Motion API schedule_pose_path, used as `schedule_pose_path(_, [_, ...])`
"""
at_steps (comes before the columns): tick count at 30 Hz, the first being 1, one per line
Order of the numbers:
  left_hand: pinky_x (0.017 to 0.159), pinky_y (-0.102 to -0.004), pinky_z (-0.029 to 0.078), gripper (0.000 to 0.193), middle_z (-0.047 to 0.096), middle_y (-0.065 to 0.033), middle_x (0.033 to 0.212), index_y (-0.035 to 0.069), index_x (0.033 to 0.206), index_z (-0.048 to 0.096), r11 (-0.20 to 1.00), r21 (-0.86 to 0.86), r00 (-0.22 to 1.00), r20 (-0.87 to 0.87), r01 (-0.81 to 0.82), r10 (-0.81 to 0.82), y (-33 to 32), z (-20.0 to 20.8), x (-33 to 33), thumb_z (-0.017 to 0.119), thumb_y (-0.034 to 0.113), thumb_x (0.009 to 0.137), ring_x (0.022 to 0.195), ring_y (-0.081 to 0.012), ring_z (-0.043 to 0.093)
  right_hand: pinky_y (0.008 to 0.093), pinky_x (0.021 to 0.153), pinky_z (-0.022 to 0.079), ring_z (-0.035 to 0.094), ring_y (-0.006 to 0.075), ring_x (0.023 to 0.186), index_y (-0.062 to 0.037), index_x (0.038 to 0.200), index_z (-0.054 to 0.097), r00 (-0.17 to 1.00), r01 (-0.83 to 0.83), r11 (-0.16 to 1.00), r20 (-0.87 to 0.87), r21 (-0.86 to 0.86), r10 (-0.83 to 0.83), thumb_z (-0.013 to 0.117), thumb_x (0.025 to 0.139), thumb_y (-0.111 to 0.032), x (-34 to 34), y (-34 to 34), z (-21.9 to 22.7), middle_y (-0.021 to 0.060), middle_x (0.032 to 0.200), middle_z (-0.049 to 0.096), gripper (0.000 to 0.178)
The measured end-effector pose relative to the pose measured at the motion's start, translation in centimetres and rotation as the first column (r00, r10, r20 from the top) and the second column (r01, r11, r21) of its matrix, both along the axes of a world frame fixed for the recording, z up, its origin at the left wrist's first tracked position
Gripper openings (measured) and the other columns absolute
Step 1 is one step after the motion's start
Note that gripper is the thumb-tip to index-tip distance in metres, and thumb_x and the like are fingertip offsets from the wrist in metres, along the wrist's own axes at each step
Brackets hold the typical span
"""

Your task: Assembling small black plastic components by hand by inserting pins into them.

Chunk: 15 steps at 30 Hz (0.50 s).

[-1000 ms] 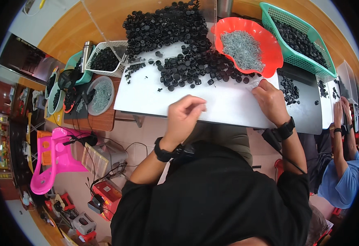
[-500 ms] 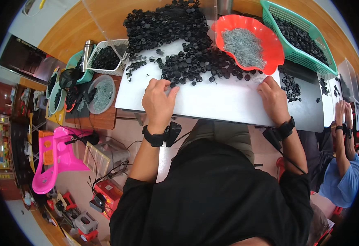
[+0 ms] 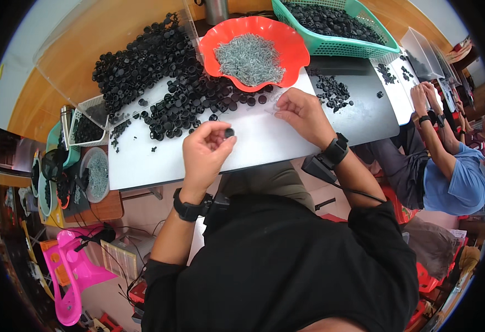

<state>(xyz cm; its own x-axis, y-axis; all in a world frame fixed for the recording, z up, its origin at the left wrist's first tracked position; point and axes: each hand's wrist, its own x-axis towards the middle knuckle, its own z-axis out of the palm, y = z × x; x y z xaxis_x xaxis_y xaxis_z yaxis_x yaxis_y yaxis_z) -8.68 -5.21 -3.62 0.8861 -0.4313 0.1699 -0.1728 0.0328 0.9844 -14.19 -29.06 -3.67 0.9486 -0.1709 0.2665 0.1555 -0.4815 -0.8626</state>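
The left hand [image 3: 206, 152] has a narrow grip, pinching a round black cap [image 3: 229, 133] above the smooth white tabletop [image 3: 264, 143]; the right hand [image 3: 307, 117] bunches its fingers near the scalloped red bowl [image 3: 296, 51], though whether they grasp anything is hard to tell. Thin silvery pieces [image 3: 250, 60] heap in the bowl, black parts [image 3: 331, 23] fill the perforated green basket [image 3: 336, 45], and loose caps [image 3: 134, 72] lie piled around the clear-walled box [image 3: 68, 52]

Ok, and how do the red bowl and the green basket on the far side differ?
The red bowl is roundish with a wavy rim; the green basket is oblong. The bowl's visible wall is solid, the basket's perforated. The bowl holds thin silvery pieces, the basket black parts. Both hold heaps of small parts.
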Motion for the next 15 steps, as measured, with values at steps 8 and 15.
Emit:
schedule_pose_path(8, [0.057, -0.0163, 0.040, 0.022, 0.053, 0.0020, 0.077, -0.001, 0.092, 0.065, 0.997, 0.042, 0.997, 0.020, 0.070, -0.071, -2.6, 0.1, 0.1, 0.069, -0.005, 0.071, 0.064, -0.0027, 0.047, 0.0238, 0.062, 0.048, 0.059, 0.0117, 0.071, 0.0031, 0.085, 0.059, 1.000, -0.015, 0.997, 0.021, -0.071, 0.017, 0.061, 0.074, 0.010, -0.5, -0.3, 0.0, 0.0059, 0.079, 0.059, 0.013])
schedule_pose_path(15, [0.055, -0.0160, 0.039, 0.022, 0.051, 0.0019, 0.076, 0.000, 0.092, 0.066, 0.993, 0.099, 0.992, 0.104, 0.061, -0.072, -2.4, -0.3, 0.1, 0.068, -0.006, 0.070, 0.062, -0.0026, 0.047, 0.0302, 0.062, 0.047, 0.060, 0.0230, 0.070, -0.0003, 0.086, 0.061, 0.989, 0.032, 0.919, 0.143, -0.392, 0.026, 0.063, 0.071, 0.006, -0.6, 0.2, 0.8, 0.0100, 0.081, 0.056, 0.016])
